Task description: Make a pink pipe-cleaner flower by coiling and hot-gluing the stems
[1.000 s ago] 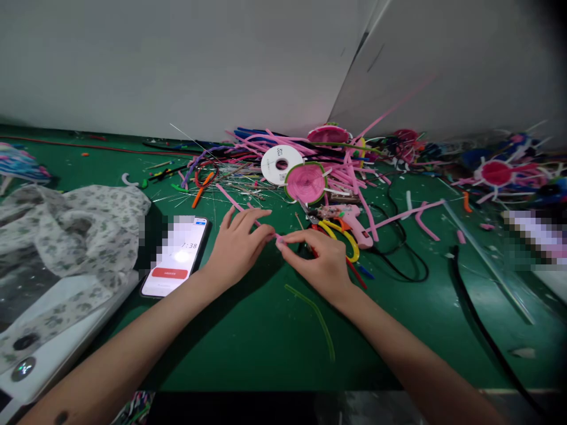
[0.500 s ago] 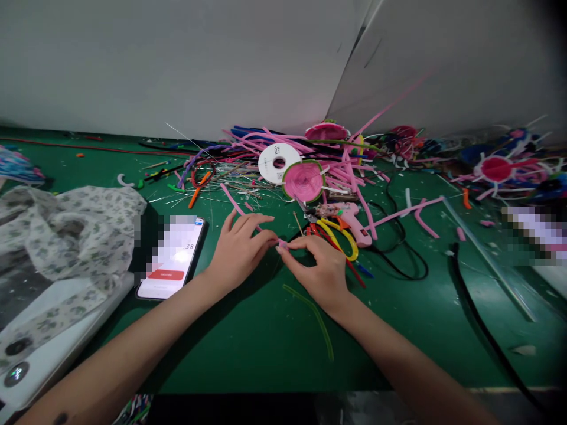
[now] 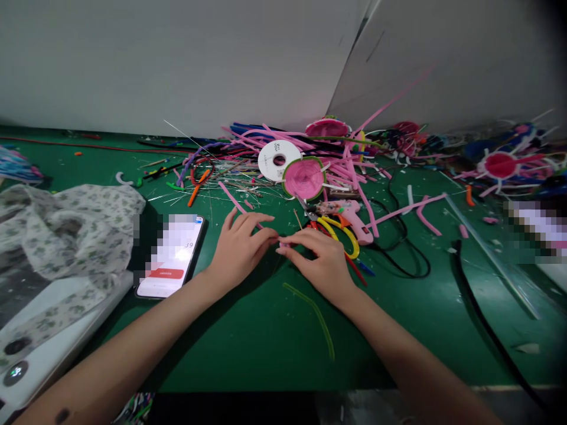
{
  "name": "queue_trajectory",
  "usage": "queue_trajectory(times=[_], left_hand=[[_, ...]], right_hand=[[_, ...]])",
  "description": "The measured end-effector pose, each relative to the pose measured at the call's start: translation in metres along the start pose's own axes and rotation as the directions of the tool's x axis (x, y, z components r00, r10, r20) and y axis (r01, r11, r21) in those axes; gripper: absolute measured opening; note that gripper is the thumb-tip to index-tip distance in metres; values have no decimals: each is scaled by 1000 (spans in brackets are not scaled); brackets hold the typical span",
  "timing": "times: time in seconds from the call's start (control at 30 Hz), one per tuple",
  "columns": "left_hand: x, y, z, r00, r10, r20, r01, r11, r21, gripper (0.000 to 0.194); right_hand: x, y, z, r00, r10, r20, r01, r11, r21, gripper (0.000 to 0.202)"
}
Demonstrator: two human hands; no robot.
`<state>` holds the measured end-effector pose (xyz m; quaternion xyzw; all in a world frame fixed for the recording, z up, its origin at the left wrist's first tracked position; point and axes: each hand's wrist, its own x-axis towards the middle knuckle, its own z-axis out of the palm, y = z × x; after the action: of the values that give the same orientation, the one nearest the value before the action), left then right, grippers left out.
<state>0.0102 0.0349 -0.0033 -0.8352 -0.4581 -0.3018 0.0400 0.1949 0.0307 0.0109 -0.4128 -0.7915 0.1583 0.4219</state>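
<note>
A pink pipe cleaner (image 3: 230,195) runs from beyond my left hand (image 3: 241,248) down behind its fingers. Its near end is pinched between thumb and finger of that hand. My right hand (image 3: 323,260) meets it at the fingertips, also pinching the small pink end, which the fingers mostly hide. Close to the right hand lie yellow-handled scissors (image 3: 343,230) and a pink glue gun (image 3: 352,219). A thin yellow-green strip (image 3: 315,313) rests on the green table below the hands. Behind them sits a round pink coil with a green rim (image 3: 303,178).
A phone (image 3: 172,260) with a lit screen lies left, beside patterned cloth (image 3: 71,230) over a white device. A white spool (image 3: 278,159) and heaped pipe cleaners stand against the wall. Black cable (image 3: 478,319) and a clear rod (image 3: 491,257) lie right.
The right index finger has closed further over the pink end, so less of it shows. Both hands stay in nearly the same place. The phone's number went from 38 to 39.
</note>
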Motion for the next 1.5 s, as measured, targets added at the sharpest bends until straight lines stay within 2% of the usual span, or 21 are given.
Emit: queue_trajectory(times=[0.4, 0.5, 0.83, 1.03, 1.23, 1.5], left_hand=[[0, 0, 0, 1000, -3, 20, 3, 1000, -9, 12], [0, -1, 0, 1000, 4, 22, -4, 1000, -2, 12], [2, -3, -1, 1000, -2, -13, 2, 1000, 15, 12], [3, -4, -2, 999, 4, -44, -4, 1000, 13, 12], [2, -2, -3, 999, 15, -37, -15, 1000, 11, 10], [1, -2, -3, 999, 11, -38, -11, 1000, -5, 10]], right_hand=[[3, -5, -4, 986, 151, 68, -154, 987, 35, 7], [4, -5, -6, 986, 152, 66, -154, 988, 24, 6], [5, 1, -15, 997, 65, -45, -72, 983, -171, 3], [7, 7, -23, 985, -102, -137, 50, 938, -343, 4], [10, 13, -31, 952, -270, -143, 161, 841, -516, 3], [16, 13, -42, 924, -316, -216, 139, 803, -580, 5]])
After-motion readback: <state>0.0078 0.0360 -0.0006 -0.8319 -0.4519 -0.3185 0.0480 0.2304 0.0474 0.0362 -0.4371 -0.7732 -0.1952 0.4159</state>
